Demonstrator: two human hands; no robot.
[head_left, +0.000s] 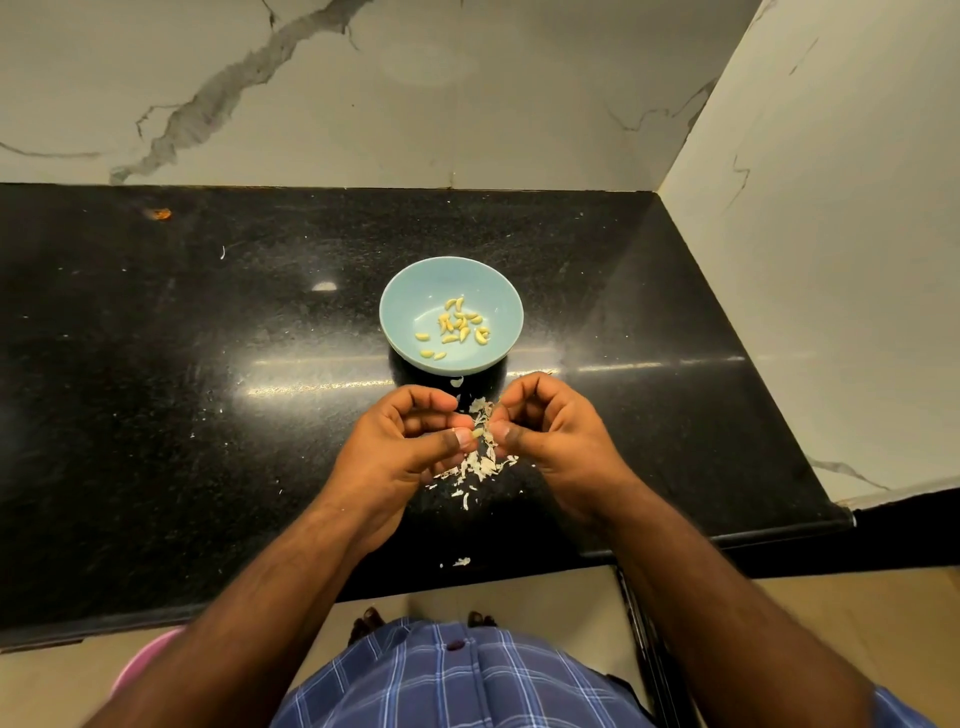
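1. Just above the desk (208, 364), the left hand (410, 441) pinches a garlic clove (475, 432) between curled fingers (457, 439).
2. The right hand (550, 431) pinches its papery skin (484, 415).
3. Peeled cloves (457, 325) lie in the blue bowl (400, 291) beyond.

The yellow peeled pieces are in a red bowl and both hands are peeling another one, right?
No. The bowl is light blue, not red; the head view shows it. The yellow peeled pieces do lie in it, and the left hand and right hand pinch another piece.
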